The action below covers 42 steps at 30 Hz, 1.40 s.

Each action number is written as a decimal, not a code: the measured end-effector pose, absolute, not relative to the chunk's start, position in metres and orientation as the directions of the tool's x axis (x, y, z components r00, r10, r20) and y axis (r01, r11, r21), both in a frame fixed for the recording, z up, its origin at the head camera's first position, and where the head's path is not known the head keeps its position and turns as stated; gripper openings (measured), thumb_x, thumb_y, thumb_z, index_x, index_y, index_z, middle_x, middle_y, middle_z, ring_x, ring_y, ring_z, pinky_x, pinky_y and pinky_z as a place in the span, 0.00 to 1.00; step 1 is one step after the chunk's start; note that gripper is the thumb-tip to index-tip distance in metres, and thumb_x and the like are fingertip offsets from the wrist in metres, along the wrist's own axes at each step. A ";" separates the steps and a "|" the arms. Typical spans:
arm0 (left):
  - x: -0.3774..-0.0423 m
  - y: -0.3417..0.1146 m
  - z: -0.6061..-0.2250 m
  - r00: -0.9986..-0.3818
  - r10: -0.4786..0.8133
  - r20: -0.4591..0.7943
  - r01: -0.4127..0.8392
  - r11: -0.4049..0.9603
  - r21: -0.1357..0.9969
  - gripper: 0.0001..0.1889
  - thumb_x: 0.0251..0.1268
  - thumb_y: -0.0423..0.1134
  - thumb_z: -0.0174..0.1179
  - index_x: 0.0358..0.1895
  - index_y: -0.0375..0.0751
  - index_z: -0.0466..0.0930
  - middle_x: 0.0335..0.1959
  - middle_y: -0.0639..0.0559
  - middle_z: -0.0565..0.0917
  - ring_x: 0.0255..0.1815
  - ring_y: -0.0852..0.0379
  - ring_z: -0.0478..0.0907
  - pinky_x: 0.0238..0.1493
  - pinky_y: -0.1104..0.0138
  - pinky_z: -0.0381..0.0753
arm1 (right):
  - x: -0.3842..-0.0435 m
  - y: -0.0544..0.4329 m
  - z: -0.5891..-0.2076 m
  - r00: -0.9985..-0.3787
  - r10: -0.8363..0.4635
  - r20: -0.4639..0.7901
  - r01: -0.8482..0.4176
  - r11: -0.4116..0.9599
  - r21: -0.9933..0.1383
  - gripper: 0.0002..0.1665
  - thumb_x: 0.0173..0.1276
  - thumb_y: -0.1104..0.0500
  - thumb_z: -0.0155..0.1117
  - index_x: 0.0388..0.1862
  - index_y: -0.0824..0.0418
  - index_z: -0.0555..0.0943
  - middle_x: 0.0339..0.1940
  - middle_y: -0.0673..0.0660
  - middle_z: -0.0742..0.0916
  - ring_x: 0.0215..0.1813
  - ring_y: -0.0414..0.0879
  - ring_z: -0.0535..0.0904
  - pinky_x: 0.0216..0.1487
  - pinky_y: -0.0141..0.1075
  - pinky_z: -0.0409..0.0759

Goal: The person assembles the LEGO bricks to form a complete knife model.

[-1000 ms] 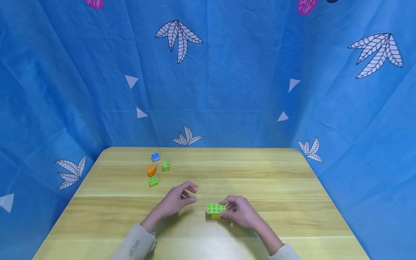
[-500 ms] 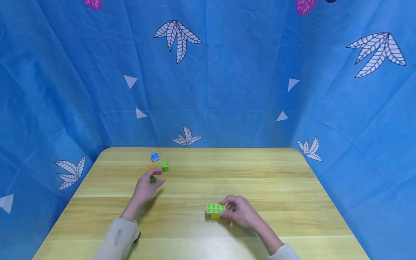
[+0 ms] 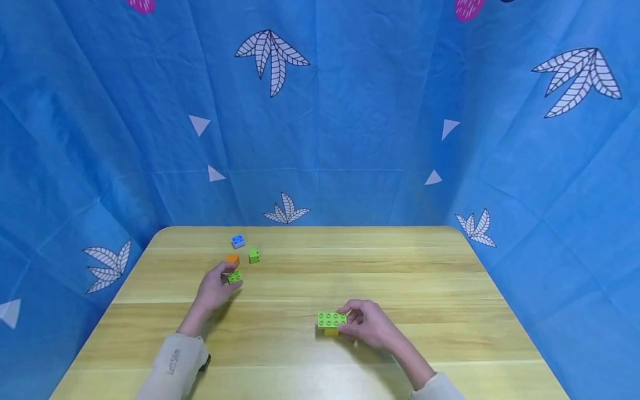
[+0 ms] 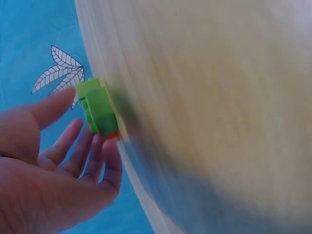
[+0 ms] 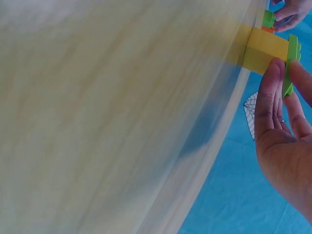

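In the head view my left hand point(image 3: 214, 289) is at the left of the table, thumb and fingers pinching a small green square toy brick point(image 3: 234, 277) with round studs. The left wrist view has the thumb tip against one side of this green brick point(image 4: 100, 109) and the fingertips at the other. My right hand point(image 3: 369, 324) holds the right end of a long green studded plate point(image 3: 328, 319), which sits on a yellow block point(image 3: 331, 332). Seen from the right wrist, thumb and fingers grip the plate's edge beside the yellow block point(image 5: 265, 50).
Just past my left fingers lies an orange curved brick point(image 3: 233, 259), partly covered by the hand. Behind it are another green brick point(image 3: 254, 255) and a blue brick point(image 3: 238, 241). The wooden table point(image 3: 400, 261) ends at a blue patterned cloth point(image 3: 360, 139).
My left hand has gone from near the middle, empty, leftward to the small green square brick, and its fingers have closed about it. The right hand and the plate with its yellow block have stayed put.
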State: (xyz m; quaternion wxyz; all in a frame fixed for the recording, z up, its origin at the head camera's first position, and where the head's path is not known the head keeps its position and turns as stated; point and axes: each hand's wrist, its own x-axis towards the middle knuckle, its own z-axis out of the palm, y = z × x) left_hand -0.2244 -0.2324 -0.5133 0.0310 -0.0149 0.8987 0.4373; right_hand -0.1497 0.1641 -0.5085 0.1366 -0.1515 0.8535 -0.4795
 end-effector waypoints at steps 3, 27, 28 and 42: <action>-0.225 -0.234 -0.514 -0.996 0.004 -0.093 -0.070 0.617 0.784 0.29 0.70 0.31 0.64 0.71 0.30 0.69 0.67 0.30 0.75 0.66 0.33 0.73 0.66 0.44 0.77 | -0.150 0.164 -0.507 -0.917 -0.390 -0.089 -0.127 0.495 -0.860 0.21 0.63 0.63 0.76 0.54 0.66 0.84 0.34 0.53 0.85 0.34 0.43 0.82 0.35 0.31 0.85; -0.225 -0.231 -0.515 -0.992 0.020 -0.124 -0.079 0.664 0.743 0.21 0.70 0.30 0.63 0.64 0.30 0.75 0.47 0.38 0.80 0.48 0.46 0.74 0.44 0.62 0.75 | -0.149 0.165 -0.506 -0.913 -0.397 -0.094 -0.104 0.447 -0.888 0.21 0.63 0.65 0.75 0.55 0.68 0.83 0.33 0.55 0.85 0.31 0.44 0.83 0.32 0.36 0.87; -0.224 -0.230 -0.515 -0.992 0.023 -0.124 -0.078 0.663 0.744 0.21 0.70 0.30 0.63 0.64 0.30 0.75 0.47 0.38 0.80 0.48 0.46 0.74 0.43 0.62 0.75 | -0.149 0.165 -0.506 -0.913 -0.398 -0.093 -0.103 0.445 -0.889 0.21 0.63 0.66 0.75 0.55 0.68 0.83 0.33 0.55 0.85 0.31 0.44 0.83 0.32 0.36 0.88; -0.213 -0.206 -0.506 -0.992 0.084 -0.098 -0.022 0.641 0.767 0.20 0.71 0.31 0.63 0.63 0.33 0.77 0.55 0.38 0.82 0.53 0.45 0.78 0.47 0.58 0.82 | -0.149 0.164 -0.507 -0.914 -0.395 -0.096 -0.110 0.467 -0.877 0.22 0.63 0.64 0.76 0.55 0.67 0.83 0.33 0.54 0.86 0.32 0.44 0.83 0.33 0.35 0.87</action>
